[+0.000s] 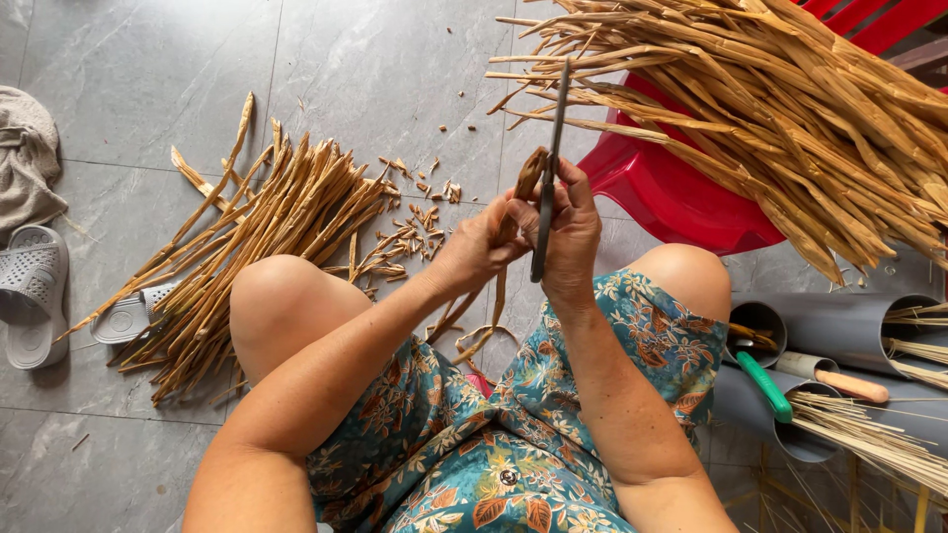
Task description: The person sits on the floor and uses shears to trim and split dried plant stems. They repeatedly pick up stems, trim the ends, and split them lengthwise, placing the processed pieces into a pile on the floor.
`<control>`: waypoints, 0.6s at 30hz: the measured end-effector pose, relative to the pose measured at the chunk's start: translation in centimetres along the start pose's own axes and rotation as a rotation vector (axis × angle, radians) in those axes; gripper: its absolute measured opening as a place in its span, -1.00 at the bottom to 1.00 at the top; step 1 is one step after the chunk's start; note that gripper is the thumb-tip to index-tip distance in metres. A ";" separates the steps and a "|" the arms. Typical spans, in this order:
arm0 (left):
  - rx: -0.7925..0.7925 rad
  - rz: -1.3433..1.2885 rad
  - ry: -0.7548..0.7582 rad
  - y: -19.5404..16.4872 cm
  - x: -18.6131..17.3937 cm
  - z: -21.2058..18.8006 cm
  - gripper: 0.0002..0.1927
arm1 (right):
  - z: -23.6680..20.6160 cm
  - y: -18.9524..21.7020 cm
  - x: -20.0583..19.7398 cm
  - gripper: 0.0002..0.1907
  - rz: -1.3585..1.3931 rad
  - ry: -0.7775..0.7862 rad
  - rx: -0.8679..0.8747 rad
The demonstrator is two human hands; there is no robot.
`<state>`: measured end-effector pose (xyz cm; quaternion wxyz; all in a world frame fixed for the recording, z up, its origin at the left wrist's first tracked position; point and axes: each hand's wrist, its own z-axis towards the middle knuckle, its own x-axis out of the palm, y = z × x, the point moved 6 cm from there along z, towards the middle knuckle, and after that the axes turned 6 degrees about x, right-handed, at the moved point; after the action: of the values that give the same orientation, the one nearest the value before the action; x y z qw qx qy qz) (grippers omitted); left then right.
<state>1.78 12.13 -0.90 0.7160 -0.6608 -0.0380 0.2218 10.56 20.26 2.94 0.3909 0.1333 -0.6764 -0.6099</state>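
A dried leaf strip (513,212), its long axis running from 1 o'clock down to 7 o'clock, is pinched in the left hand (479,247), while a long knife (549,168), pointing to 12 o'clock, is clamped in the right hand (568,232) touching at 3 o'clock.

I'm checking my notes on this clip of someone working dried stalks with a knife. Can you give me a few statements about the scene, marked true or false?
1. The right hand grips a knife with its blade pointing up and away. True.
2. The left hand is empty. False: it holds a dried stalk against the blade.
3. A pile of stalks lies on the floor by the left knee. True.
4. The big bundle rests on a blue chair. False: the plastic chair is red.
5. Grey sandals lie at the left edge. True.
6. The grey tubes at right stand upright. False: they lie on their sides.
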 end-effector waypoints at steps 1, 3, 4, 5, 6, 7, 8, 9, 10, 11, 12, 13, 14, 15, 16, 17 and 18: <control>0.041 -0.203 0.020 -0.2 0.0 0.3 -0.34 | 0.1 -0.2 -0.3 -0.42 0.071 -0.010 0.050; 0.010 -0.387 0.096 -0.2 0.0 0.5 -0.41 | 0.4 0.6 -1.0 -0.45 0.015 -0.035 0.028; -0.060 -0.367 0.153 0.1 -0.2 0.4 -0.46 | 0.5 1.0 -1.2 -0.47 -0.013 -0.046 0.016; -0.130 -0.348 0.211 0.3 -0.3 0.1 -0.51 | 0.6 1.2 -1.5 -0.49 -0.003 -0.065 0.024; -0.170 -0.425 0.213 0.2 -0.4 0.0 -0.58 | 0.7 1.3 -1.8 -0.51 0.006 -0.084 0.031; -0.210 -0.503 0.214 0.1 -0.5 -0.2 -0.62 | 0.8 1.5 -2.0 -0.54 0.014 -0.102 0.037; -0.252 -0.582 0.214 0.0 -0.6 -0.4 -0.62 | 1.0 1.6 -2.0 -0.53 0.017 -0.102 0.031; -0.276 -0.617 0.210 0.0 -0.8 -0.5 -0.60 | 1.1 1.6 -2.0 -0.53 0.020 -0.100 0.026; -0.300 -0.651 0.207 0.0 -0.9 -0.5 -0.58 | 1.1 1.6 -2.0 -0.52 0.024 -0.099 0.022; -0.324 -0.684 0.202 0.1 -1.0 -0.5 -0.56 | 1.1 1.6 -2.0 -0.50 0.024 -0.096 0.013; -0.308 -0.700 0.187 0.0 -1.0 -0.4 -0.57 | 1.1 1.5 -1.9 -0.49 0.024 -0.092 0.002; -0.293 -0.715 0.172 0.0 -1.1 -0.2 -0.59 | 1.0 1.5 -1.8 -0.47 0.025 -0.088 -0.009; -0.277 -0.730 0.157 0.0 -1.1 -0.1 -0.61 | 1.0 1.5 -1.8 -0.49 0.045 -0.062 -0.005; -0.274 -0.796 0.152 0.0 -1.0 0.0 -0.63 | 1.0 1.4 -1.7 -0.50 0.066 -0.037 0.000; -0.273 -0.863 0.146 0.0 -0.9 0.0 -0.65 | 0.9 1.4 -1.7 -0.52 0.086 -0.011 0.007; -0.271 -0.929 0.140 -0.1 -0.9 -0.1 -0.66 | 0.9 1.4 -1.7 -0.53 0.093 -0.003 0.018; -0.287 -0.876 0.139 0.1 -1.0 -0.2 -0.66 | 0.9 1.4 -1.7 -0.54 0.101 0.005 0.028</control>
<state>0.92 11.56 -0.77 0.6443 -0.6883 -0.2956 -0.1539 11.49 22.39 3.69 0.4208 0.1061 -0.6898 -0.5796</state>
